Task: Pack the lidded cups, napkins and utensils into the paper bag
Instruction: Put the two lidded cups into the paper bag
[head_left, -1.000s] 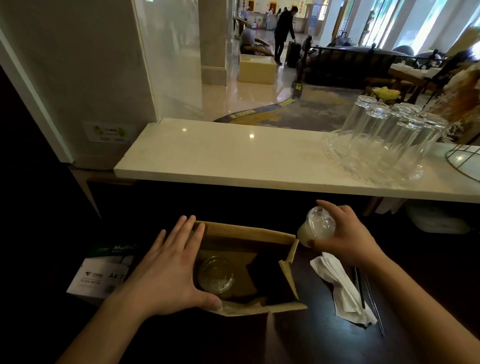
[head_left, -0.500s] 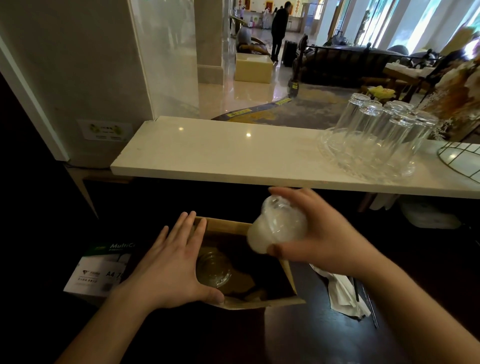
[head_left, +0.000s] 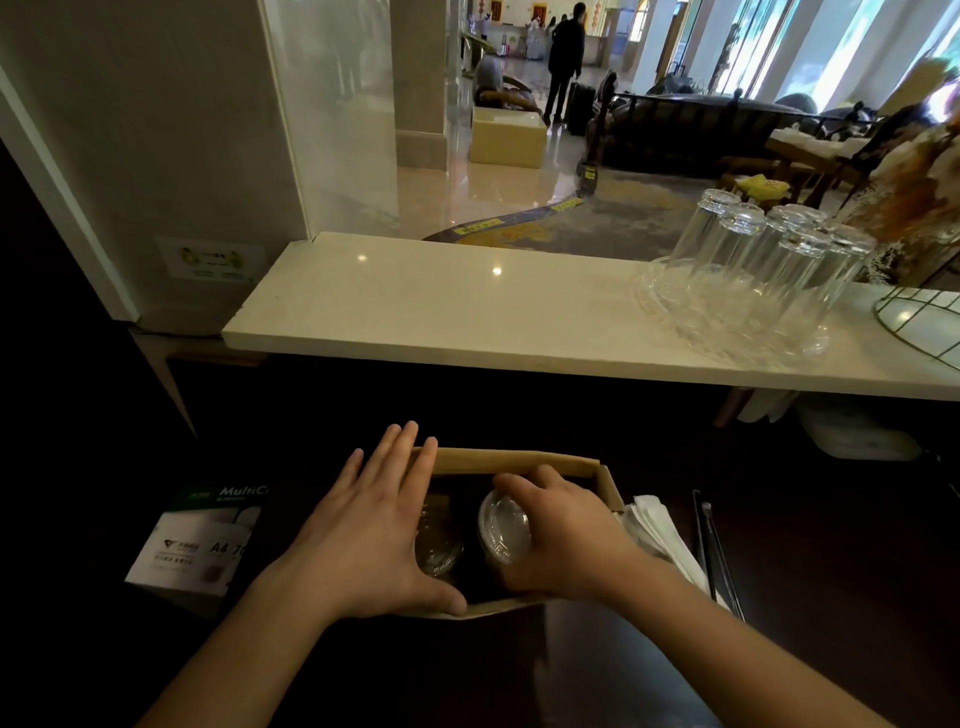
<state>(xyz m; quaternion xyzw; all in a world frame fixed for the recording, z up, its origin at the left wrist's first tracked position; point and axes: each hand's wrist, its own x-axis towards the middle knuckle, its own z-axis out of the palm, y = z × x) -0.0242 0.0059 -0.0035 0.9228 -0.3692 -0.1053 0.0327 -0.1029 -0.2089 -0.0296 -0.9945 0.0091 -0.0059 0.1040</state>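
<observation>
The open paper bag (head_left: 511, 461) is being steadied on the dark bench (head_left: 831, 597), close to its near edge, by the left hand (head_left: 371, 525), which is being pressed flat with fingers spread against the bag's left side, the thumb being hooked along the near rim. A lidded cup (head_left: 505, 527) is being gripped around its side by the right hand (head_left: 569, 540), fingers being curled about it, and is being held inside the bag's right half, its clear domed lid being tilted toward the left. A second lidded cup (head_left: 439, 545) is sitting lower in the bag's left half, just beside the first. The white napkins (head_left: 657, 530) are lying on the bench just right of the bag, and the dark utensils (head_left: 709, 540) are lying beyond them, farther toward the right edge. A paper ream box (head_left: 200, 545) is being seen left of the bag, and upturned glasses (head_left: 753, 270) are standing on the pale counter ledge (head_left: 441, 312) behind.
</observation>
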